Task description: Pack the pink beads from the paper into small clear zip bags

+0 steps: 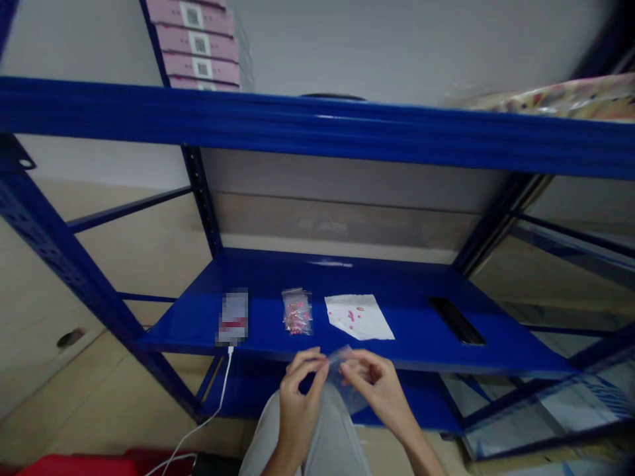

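A: I have both hands on my feed at bottom centre. What are the fingers closed on?

B: A clear bag (342, 371), just in front of the shelf (268, 277) edge. I read the left hand (301, 387) as pinching its left side, thumb to forefinger, with the right hand (374, 383) pinching the other side near the top

A: Which way does it lie?

B: The top edge runs across between the two pinches, rising slightly to the right; the body hangs toward the bottom of the frame, over the knees. The film is blurred and see-through, so I can't tell if its mouth is parted

A: And the pink beads (351, 316)?

B: Right of centre, on the white paper (377, 325), farther up the frame than the fingertips. I make the right hand the nearer one, almost straight below the sheet, not touching it. A small gold-coloured piece (360, 309) lies just beside the beads, and the filled bags (297, 309) sit left of the paper, nearer the left hand
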Action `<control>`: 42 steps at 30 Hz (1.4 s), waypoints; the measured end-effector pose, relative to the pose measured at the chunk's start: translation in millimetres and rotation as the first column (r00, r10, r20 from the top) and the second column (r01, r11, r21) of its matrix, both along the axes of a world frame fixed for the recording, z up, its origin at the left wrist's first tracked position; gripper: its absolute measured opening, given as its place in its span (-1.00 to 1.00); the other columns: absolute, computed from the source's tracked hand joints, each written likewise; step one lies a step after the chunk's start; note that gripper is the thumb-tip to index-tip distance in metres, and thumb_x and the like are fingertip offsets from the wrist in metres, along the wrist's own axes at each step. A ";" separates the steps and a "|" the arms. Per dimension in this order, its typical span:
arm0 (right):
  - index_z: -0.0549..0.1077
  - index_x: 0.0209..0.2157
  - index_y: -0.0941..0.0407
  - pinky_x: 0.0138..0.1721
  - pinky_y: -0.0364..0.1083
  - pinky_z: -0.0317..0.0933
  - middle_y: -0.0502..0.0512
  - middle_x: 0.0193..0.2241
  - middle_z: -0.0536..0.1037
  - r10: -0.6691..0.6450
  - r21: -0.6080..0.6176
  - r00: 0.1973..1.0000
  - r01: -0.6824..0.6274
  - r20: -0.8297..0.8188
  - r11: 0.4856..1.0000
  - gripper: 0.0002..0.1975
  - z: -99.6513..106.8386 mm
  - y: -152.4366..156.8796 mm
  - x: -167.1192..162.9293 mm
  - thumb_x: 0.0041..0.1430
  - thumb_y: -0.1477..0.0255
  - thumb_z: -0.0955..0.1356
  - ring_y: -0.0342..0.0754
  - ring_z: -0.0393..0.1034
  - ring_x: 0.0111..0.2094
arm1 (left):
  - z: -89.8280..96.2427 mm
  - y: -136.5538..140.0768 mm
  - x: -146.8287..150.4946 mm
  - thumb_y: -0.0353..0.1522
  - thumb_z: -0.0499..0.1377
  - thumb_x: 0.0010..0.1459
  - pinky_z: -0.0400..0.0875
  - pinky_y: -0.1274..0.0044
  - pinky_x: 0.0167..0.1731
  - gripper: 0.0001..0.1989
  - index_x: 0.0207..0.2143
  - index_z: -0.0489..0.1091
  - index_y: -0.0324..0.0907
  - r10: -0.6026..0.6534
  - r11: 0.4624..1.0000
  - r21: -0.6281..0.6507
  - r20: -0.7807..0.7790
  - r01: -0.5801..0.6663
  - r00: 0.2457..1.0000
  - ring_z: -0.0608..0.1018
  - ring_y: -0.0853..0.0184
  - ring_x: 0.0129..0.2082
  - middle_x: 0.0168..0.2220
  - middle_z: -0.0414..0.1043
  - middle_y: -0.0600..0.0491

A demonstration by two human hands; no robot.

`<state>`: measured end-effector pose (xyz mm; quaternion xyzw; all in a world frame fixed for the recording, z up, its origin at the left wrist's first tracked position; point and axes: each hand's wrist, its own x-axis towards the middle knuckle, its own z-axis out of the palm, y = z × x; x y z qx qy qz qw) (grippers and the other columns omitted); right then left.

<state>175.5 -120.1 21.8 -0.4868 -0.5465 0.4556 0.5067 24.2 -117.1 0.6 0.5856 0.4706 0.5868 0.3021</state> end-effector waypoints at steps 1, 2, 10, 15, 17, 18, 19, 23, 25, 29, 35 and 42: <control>0.52 -0.39 0.07 -0.51 -0.10 0.31 0.08 -0.55 0.53 0.008 0.019 0.999 -0.009 0.038 1.000 -0.79 0.5 -2.2 -2.7 -0.07 0.25 0.42 -0.03 0.43 -0.54 | -1.2 -2.9 -4.9 -0.24 0.12 0.06 0.41 0.33 -0.20 -0.83 -0.53 0.44 -0.02 -0.006 1.000 0.000 0.004 0.006 1.000 0.51 0.20 -0.22 -0.37 0.48 0.03; 0.53 -0.40 0.06 -0.51 -0.10 0.30 0.11 -0.51 0.54 0.004 0.045 0.998 -0.007 0.070 0.999 -0.80 1.5 -4.4 -5.3 -0.05 0.25 0.40 -0.02 0.43 -0.52 | -2.5 -6.0 -9.9 -0.24 0.12 0.06 0.41 0.31 -0.18 -0.82 -0.54 0.45 0.00 -0.017 1.000 -0.003 -0.011 0.017 1.000 0.50 0.19 -0.20 -0.36 0.48 0.03; 0.49 -0.50 0.07 -0.56 -0.15 0.22 0.09 -0.52 0.48 -0.031 0.113 0.980 0.009 0.196 0.994 -0.77 20.4 -35.2 -32.0 0.04 0.21 0.33 -0.05 0.38 -0.52 | 6.7 -39.6 -40.9 -0.27 0.14 0.04 0.41 0.30 -0.21 -0.81 -0.57 0.49 -0.02 -0.028 0.999 0.022 -0.084 0.030 0.996 0.48 0.14 -0.11 -0.18 0.46 -0.02; 0.43 -0.50 0.13 -0.51 -0.19 0.16 0.04 -0.54 0.44 -0.081 0.089 0.964 0.061 0.252 0.994 -0.76 22.9 -65.8 -54.7 0.10 0.26 0.31 -0.10 0.36 -0.49 | 20.6 -63.7 -59.4 -0.33 0.17 0.03 0.38 0.33 -0.18 -0.86 -0.48 0.53 -0.11 -0.045 0.998 0.045 -0.086 0.049 0.995 0.47 0.14 -0.09 -0.13 0.44 -0.07; 0.41 -0.49 0.14 -0.55 -0.21 0.13 0.02 -0.56 0.42 -0.110 0.071 0.968 0.096 0.225 0.993 -0.76 20.5 -75.1 -63.8 0.09 0.26 0.31 -0.12 0.35 -0.51 | 22.1 -72.4 -65.6 -0.34 0.17 0.03 0.38 0.35 -0.18 -0.87 -0.45 0.53 -0.12 -0.034 0.998 0.042 -0.106 0.039 0.994 0.46 0.15 -0.10 -0.13 0.42 -0.08; 0.40 -0.49 0.14 -0.57 -0.21 0.12 0.01 -0.57 0.41 -0.117 0.057 0.973 0.108 0.199 0.993 -0.76 19.2 -78.8 -68.3 0.08 0.25 0.32 -0.13 0.34 -0.53 | 22.0 -76.3 -68.2 -0.34 0.17 0.03 0.37 0.36 -0.18 -0.87 -0.45 0.52 -0.12 -0.015 0.999 0.035 -0.101 0.018 0.995 0.45 0.16 -0.09 -0.13 0.41 -0.08; 0.39 -0.48 0.14 -0.59 -0.22 0.11 0.01 -0.57 0.40 -0.113 0.038 0.980 0.108 0.161 0.993 -0.76 18.1 -82.1 -72.9 0.08 0.24 0.32 -0.13 0.34 -0.54 | 21.7 -79.9 -70.7 -0.33 0.16 0.04 0.37 0.36 -0.17 -0.87 -0.46 0.51 -0.13 0.007 1.000 0.026 -0.090 -0.004 0.996 0.45 0.16 -0.09 -0.13 0.40 -0.08; 0.39 -0.39 0.14 -0.62 -0.22 0.15 0.02 -0.55 0.41 -0.047 -0.011 0.998 0.047 -0.037 0.999 -0.73 15.6 -93.0 -89.9 0.09 0.20 0.30 -0.11 0.36 -0.53 | 23.2 -89.7 -82.2 -0.32 0.16 0.05 0.33 0.33 -0.13 -0.85 -0.50 0.49 -0.13 -0.024 1.000 0.007 -0.123 0.025 0.992 0.42 0.17 -0.07 -0.12 0.37 -0.07; 0.40 -0.36 0.14 -0.62 -0.22 0.17 0.02 -0.54 0.41 -0.062 -0.003 0.996 0.062 -0.066 0.998 -0.74 14.2 -97.8 -95.7 0.07 0.21 0.32 -0.12 0.36 -0.53 | 26.4 -91.9 -88.1 -0.31 0.18 0.03 0.30 0.31 -0.10 -0.87 -0.51 0.50 -0.09 -0.095 0.995 -0.007 -0.188 0.096 0.978 0.41 0.17 -0.06 -0.12 0.37 -0.03; 0.44 -0.51 0.16 -0.64 -0.24 0.19 0.01 -0.59 0.39 -0.143 0.028 0.989 0.144 -0.025 0.989 -0.76 11.0 -103.8 -98.3 0.01 0.25 0.37 -0.15 0.33 -0.58 | 30.1 -91.7 -93.4 -0.31 0.23 -0.01 0.28 0.31 -0.08 -0.92 -0.50 0.53 -0.02 -0.193 0.981 -0.044 -0.188 0.188 0.963 0.44 0.19 -0.12 -0.22 0.44 0.02; 0.50 -0.48 0.14 -0.64 -0.24 0.23 0.05 -0.50 0.45 -0.163 0.102 0.986 0.159 0.037 0.982 -0.84 13.1 -98.8 -90.4 -0.03 0.32 0.41 -0.14 0.37 -0.55 | 20.1 -80.6 -85.8 -0.34 0.23 -0.02 0.37 0.42 -0.19 -0.89 -0.54 0.53 -0.14 -0.247 0.957 -0.145 0.037 0.250 0.968 0.49 0.22 -0.20 -0.26 0.46 -0.04; 0.51 -0.42 0.14 -0.59 -0.21 0.28 0.09 -0.44 0.47 -0.046 -0.019 0.998 0.045 -0.045 0.999 -0.83 6.5 -83.1 -69.2 0.03 0.32 0.38 -0.10 0.44 -0.49 | 17.5 -62.2 -66.4 -0.31 0.16 0.04 0.32 0.40 -0.13 -0.84 -0.53 0.49 -0.14 -0.239 0.953 -0.207 -0.062 0.222 0.969 0.46 0.22 -0.13 -0.18 0.43 -0.02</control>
